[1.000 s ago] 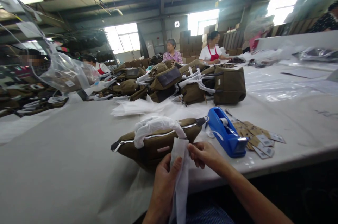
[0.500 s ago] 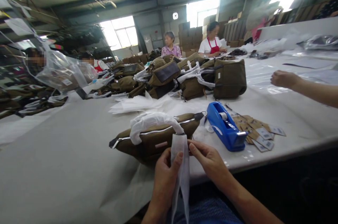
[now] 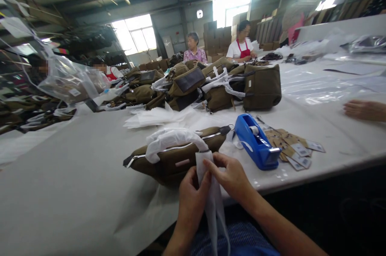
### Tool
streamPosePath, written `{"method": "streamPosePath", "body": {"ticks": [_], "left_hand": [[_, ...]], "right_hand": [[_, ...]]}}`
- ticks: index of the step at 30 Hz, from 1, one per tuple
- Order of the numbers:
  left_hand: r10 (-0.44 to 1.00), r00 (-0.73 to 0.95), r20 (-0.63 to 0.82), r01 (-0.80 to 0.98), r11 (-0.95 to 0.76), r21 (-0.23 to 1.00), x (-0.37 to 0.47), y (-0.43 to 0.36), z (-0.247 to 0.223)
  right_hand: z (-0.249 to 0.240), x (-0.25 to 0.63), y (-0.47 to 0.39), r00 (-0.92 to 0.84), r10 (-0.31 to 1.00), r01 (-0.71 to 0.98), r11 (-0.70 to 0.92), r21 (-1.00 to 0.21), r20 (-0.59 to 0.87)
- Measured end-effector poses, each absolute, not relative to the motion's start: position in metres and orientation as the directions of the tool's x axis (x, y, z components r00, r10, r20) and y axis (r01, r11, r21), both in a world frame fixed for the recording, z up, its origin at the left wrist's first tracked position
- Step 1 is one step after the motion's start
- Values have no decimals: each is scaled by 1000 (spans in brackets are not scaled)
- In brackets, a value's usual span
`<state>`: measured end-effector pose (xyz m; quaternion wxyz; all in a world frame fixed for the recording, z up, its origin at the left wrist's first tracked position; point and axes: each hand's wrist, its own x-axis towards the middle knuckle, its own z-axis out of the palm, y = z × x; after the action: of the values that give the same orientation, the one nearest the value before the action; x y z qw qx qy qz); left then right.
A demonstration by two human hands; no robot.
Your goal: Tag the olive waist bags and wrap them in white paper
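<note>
An olive-brown handbag [image 3: 169, 169] stands on the white table in front of me, its silver zip facing up. White wrapping covers its arched handle [image 3: 171, 140]. At the bag's right front hangs a strip of white wrapping paper [image 3: 205, 165], whose long tails fall toward my lap. My left hand [image 3: 194, 191] pinches the strip from the left, thumb in front. From the right, my right hand [image 3: 230, 175] grips the same strip's edge, thumb and fingers closed on it. Whatever lies beneath the strip is hidden. Just right of the bag sits a blue tape dispenser [image 3: 256, 143].
Brown cardboard tags [image 3: 289, 143] lie beyond the dispenser. White paper sheets [image 3: 159, 117] and a pile of olive bags [image 3: 187, 87] are farther back. A co-worker's hand [image 3: 363, 110] rests at the right. Other people [image 3: 241, 49] sit behind the pile. The table edge [image 3: 316, 177] runs close by.
My right hand has shifted its thumb and fingers over the front of the strip. The strip's tails have swung right. The co-worker's hand at the right has moved right and down.
</note>
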<state>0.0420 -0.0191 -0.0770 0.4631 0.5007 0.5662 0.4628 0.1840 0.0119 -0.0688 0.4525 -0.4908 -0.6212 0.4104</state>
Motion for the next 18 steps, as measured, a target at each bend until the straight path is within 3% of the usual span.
{"method": "streamPosePath", "body": {"ticks": [2,5,11,15,18], "left_hand": [[994,-79,-76,102,84,991,41,-19,-75],[994,-64,-86,53,90,995,41,-20,-73],[994,-80,-68,14,70,997,46,-23,-74],[993,-119,-23,53,29,998,52,-22,-78],[984,-173,50,200,-15,980,56,-22,-82]], "right_hand": [[-74,188,6,-151,971,157,207,-966,183],[-88,197,-14,-151,982,47,119,-992,111],[-110,200,-48,-226,970,53,-82,-995,-92],[-115,182,-45,-211,976,94,-25,-995,-44],[-118,170,-47,-132,990,181,72,-981,48]]}}
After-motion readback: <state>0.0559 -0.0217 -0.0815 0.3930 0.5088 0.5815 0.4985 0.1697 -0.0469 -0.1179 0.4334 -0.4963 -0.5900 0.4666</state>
